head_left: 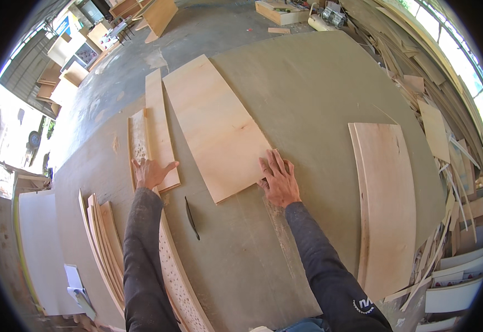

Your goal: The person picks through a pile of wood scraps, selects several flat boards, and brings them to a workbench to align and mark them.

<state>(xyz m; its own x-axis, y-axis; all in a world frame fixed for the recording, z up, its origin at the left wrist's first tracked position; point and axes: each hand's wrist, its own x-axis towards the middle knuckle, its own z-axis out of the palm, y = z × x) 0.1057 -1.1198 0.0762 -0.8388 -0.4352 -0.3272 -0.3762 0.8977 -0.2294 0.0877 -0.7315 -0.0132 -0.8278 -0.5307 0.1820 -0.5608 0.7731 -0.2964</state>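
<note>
My left hand [151, 174] rests with spread fingers over a narrow pale wood strip [161, 124] and a grooved, speckled strip [140, 135] beside it. Its thumb stretches right across the pale strip. At the near right corner of a wide plywood panel [219, 127], my right hand [279, 180] lies with fingers apart, touching the panel's edge. Both hands are on the large grey-brown work surface [302, 88]. A slim, dark, slightly curved piece [191, 218] lies between my forearms. Under my left forearm runs a longer strip with a speckled face [177, 276].
Another stack of wide boards [385, 205] sits at the right. Several thin strips [106, 238] lie at the left, near a white panel [39, 249]. Piled offcuts [435, 83] line the right side. A small compressor [324, 19] stands on the floor beyond.
</note>
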